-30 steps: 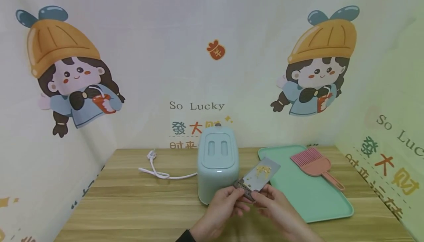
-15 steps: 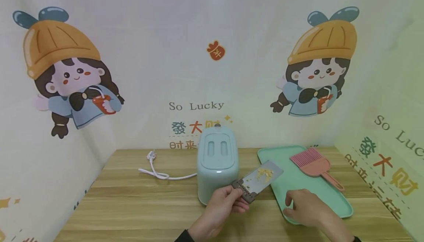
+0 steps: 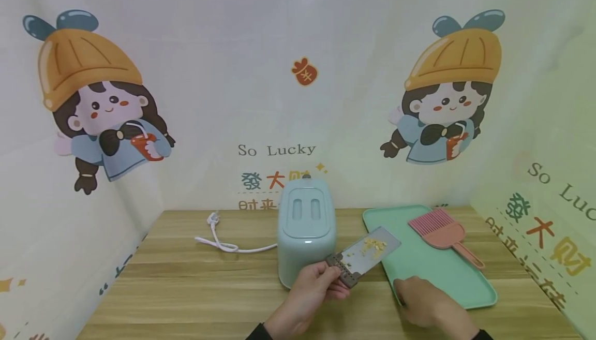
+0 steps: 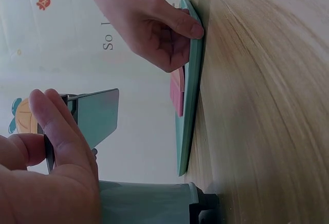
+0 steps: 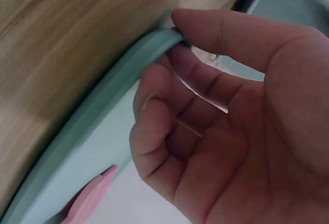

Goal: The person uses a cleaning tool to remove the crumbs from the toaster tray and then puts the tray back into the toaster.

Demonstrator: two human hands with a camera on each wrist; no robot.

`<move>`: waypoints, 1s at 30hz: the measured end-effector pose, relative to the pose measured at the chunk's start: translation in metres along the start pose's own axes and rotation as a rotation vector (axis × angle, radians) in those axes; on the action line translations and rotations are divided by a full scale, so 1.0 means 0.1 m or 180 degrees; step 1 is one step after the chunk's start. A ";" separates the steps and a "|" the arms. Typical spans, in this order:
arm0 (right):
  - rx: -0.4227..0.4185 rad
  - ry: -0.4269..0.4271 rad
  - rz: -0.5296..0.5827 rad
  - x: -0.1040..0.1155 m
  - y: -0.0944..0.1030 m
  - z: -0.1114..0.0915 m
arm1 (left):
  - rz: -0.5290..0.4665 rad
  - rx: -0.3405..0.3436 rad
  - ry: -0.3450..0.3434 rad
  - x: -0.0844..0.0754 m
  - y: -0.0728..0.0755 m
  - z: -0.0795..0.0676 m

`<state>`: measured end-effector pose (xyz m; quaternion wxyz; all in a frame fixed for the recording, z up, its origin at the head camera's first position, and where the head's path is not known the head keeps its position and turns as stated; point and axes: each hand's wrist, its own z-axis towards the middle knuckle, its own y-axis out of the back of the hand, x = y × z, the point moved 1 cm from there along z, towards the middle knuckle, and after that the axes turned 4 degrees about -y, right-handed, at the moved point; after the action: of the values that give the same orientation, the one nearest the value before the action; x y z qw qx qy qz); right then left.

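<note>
My left hand (image 3: 313,289) pinches a flat metal crumb tray (image 3: 358,261) by its dark perforated end. Yellowish crumbs (image 3: 374,247) lie scattered over its surface, and its far end overlaps the left edge of a green tray (image 3: 447,278). At that tray's near-left corner, my right hand (image 3: 419,301) grips the rim. In the right wrist view, the thumb is at the rim's outer side while the other fingers curl on the inner side. A pale blue toaster (image 3: 307,257) with a slotted lid stands beside my left hand.
A pink toothed brush (image 3: 444,234) with a handle lies at the right of the green tray. From the toaster a white power cord (image 3: 253,249) runs left to its plug (image 3: 213,219). A printed cloth backdrop rises behind the wooden table (image 3: 186,288).
My right hand has let go of the crumb tray, moved right and taken hold of the green tray's rim. The left hand keeps the crumb tray, its far end slightly lower and further right.
</note>
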<state>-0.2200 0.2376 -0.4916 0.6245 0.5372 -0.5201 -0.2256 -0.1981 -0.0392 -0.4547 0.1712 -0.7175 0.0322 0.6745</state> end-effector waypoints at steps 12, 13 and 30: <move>-0.0001 0.0586 0.0061 0.31 -0.11 0.02 | 0.0074 0.0045 0.0073 -0.03 0.03 -0.01; 0.0012 0.0602 0.0096 0.32 -0.15 0.04 | 0.0069 0.0047 0.0069 -0.03 0.03 -0.01; 0.0325 -0.0214 0.0333 0.92 -0.22 -0.02 | 0.0065 0.0036 0.0015 0.03 0.04 0.01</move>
<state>-0.1797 0.1544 -0.4738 0.5895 0.5325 -0.5790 -0.1838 -0.1996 -0.0423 -0.4587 0.1682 -0.7177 0.0438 0.6743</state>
